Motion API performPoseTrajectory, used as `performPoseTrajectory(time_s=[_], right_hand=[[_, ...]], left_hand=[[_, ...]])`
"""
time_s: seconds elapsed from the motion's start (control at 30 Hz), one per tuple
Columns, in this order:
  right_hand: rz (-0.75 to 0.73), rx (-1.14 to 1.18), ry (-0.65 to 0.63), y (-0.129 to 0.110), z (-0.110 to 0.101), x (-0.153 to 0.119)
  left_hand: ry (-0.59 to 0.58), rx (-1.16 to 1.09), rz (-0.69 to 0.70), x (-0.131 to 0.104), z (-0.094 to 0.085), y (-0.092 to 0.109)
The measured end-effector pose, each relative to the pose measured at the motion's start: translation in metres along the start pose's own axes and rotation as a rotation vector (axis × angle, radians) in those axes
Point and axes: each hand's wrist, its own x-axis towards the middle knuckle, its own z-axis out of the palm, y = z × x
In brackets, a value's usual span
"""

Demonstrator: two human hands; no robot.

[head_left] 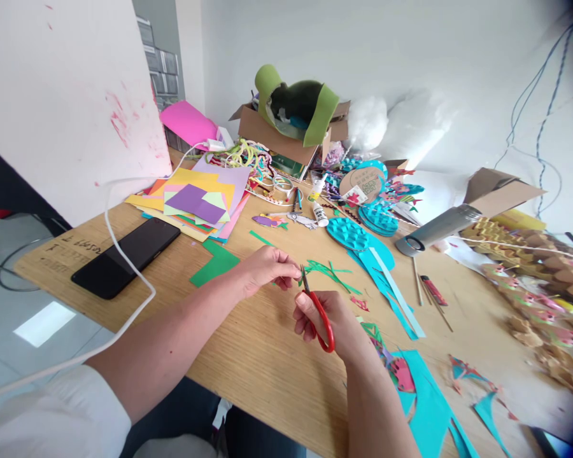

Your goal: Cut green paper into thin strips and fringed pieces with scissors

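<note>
Here's the right hand (332, 315), wrapped round the red-handled scissors (324, 324), blades pointing away from the body! Right at their tips, the left hand (270, 268) pinches a small green scrap (302, 278) between thumb and fingers. Just beyond the fingertips, green strips (332, 270) lie tangled on the bench (258, 346). Out to the left, a green sheet (212, 264) sits beyond the left forearm, then a black phone (127, 257); by the right forearm, turquoise paper (424, 394) spreads out.
</note>
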Motion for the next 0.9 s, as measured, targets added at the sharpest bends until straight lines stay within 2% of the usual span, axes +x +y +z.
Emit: performPoseTrajectory(time_s=[0.27,0.9], right_hand=[[0.002,0.033,0.011,0.0001,0.0005,0.0010],[0.029,0.025,0.032,0.0008,0.0010,0.0011]], left_hand=[[0.017,-0.056,-0.024,0.0014,0.0000,0.0016],[0.022,-0.027,0.027,-0.0017,0.0025,0.0012]])
